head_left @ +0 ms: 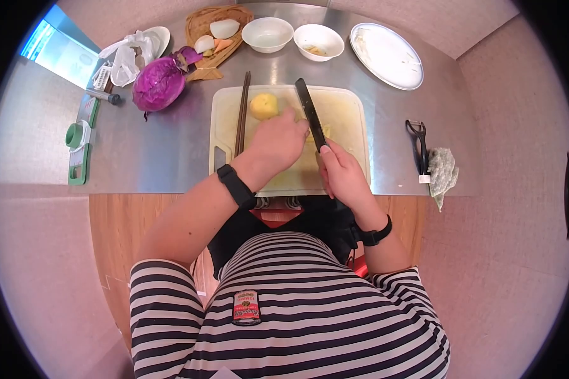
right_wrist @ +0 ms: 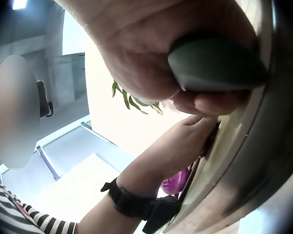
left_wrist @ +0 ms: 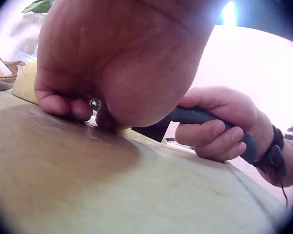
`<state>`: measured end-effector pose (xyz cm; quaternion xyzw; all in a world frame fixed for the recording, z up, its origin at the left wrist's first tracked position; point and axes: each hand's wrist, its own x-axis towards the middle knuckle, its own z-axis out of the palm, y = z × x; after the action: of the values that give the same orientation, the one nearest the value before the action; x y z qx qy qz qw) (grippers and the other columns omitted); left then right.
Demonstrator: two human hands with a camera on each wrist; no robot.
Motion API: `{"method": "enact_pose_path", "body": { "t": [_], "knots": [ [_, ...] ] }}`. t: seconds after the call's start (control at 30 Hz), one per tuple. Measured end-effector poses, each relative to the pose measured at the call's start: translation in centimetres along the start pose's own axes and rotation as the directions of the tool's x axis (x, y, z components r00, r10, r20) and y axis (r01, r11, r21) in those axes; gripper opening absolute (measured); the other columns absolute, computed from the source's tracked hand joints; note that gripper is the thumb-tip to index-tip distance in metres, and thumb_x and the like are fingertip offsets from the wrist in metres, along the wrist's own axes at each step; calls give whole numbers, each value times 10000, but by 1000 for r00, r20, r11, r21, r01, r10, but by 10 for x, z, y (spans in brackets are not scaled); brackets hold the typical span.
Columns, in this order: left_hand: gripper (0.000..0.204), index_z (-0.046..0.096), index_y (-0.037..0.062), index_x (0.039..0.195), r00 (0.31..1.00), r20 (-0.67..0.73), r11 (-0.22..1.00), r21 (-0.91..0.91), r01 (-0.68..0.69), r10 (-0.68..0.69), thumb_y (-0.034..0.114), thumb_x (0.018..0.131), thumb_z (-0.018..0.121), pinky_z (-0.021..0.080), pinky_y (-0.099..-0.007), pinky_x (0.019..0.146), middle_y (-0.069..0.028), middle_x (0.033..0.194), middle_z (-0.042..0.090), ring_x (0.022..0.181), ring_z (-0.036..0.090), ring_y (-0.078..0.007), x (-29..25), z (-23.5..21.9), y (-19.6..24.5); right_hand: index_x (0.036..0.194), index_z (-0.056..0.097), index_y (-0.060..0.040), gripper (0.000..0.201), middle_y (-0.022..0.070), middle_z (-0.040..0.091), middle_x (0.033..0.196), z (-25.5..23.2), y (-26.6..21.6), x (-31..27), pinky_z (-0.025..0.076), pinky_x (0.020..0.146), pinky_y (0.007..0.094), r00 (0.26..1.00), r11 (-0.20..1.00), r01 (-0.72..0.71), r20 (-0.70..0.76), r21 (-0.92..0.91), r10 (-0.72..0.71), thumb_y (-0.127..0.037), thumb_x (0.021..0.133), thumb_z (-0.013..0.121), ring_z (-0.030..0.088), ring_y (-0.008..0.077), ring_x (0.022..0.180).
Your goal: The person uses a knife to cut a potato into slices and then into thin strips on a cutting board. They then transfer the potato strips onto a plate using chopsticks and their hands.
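My right hand [head_left: 344, 174] grips the dark handle of a kitchen knife [head_left: 309, 110], its black blade slanting up and leftward over the white cutting board [head_left: 350, 164]. Close beside the blade, my left hand [head_left: 279, 140] bends down to the board, fingers and thumb curled at a low potato piece mostly hidden beneath them. Pale yellow potato strips [head_left: 326, 131] lie right of the blade. A peeled potato [head_left: 264, 106] sits just beyond the left hand. In the left wrist view, the curled fingertips [left_wrist: 80, 109] touch down on the board near the blade.
Dark chopsticks [head_left: 242, 117] lie along the board's left side. Farther left are a purple cabbage [head_left: 159, 84] and a green-edged grater [head_left: 79, 155]. Behind stand a wicker basket [head_left: 196, 25] with cut vegetables, two white bowls [head_left: 267, 35] and an oval plate [head_left: 385, 57]. A peeler [head_left: 418, 142] lies right.
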<state>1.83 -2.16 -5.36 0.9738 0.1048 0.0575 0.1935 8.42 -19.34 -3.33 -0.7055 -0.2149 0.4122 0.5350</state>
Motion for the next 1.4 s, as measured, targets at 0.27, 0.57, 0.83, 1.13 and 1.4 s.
{"method": "enact_pose_path", "body": {
  "t": [0.27, 0.57, 0.83, 1.13, 1.4],
  "knots": [
    [213, 618, 36, 968, 1000, -3, 1000, 1, -3, 3, 231, 964, 532, 519, -493, 734, -205, 939, 564, 822, 643, -388, 0, -1, 1, 1389, 502, -24, 436, -11, 453, 600, -2, -2, 1, 366, 413, 269, 1000, 998, -30, -1, -61, 30, -272, 1045, 400, 421, 85, 429],
    [199, 632, 36, 959, 999, -26, 999, 30, -30, 31, 214, 947, 544, 523, -486, 731, -196, 914, 582, 816, 644, -384, 1, 3, -2, 1285, 538, 58, 444, 332, 631, 1058, 2, -2, 10, 468, 919, 478, 985, 887, 113, -69, -448, -161, -273, 1023, 400, 590, 486, 1044],
    [174, 659, 55, 984, 984, 5, 980, 92, -175, 176, 169, 913, 549, 535, -453, 779, -170, 953, 636, 876, 653, -359, 4, 7, -14, 1253, 547, 34, 396, 307, 648, 1022, 6, 11, 19, 473, 885, 504, 916, 821, 271, -128, -503, -381, -250, 1019, 403, 607, 471, 991],
    [318, 667, -1, 954, 988, 80, 991, -13, 133, -132, 287, 944, 532, 496, -494, 815, -227, 934, 683, 908, 647, -403, -2, -32, -3, 1240, 565, -13, 338, 278, 659, 943, -10, 7, 18, 496, 801, 506, 935, 807, 220, -116, -549, -334, -206, 998, 430, 631, 444, 892],
    [362, 685, 6, 976, 978, 174, 991, 86, 102, -115, 327, 951, 520, 500, -480, 859, -230, 998, 685, 961, 647, -404, 15, -16, -8, 1307, 536, -5, 391, 288, 657, 1018, -7, -3, 11, 496, 871, 485, 898, 767, 223, -180, -602, -402, -150, 955, 445, 634, 434, 960]
  ]
}}
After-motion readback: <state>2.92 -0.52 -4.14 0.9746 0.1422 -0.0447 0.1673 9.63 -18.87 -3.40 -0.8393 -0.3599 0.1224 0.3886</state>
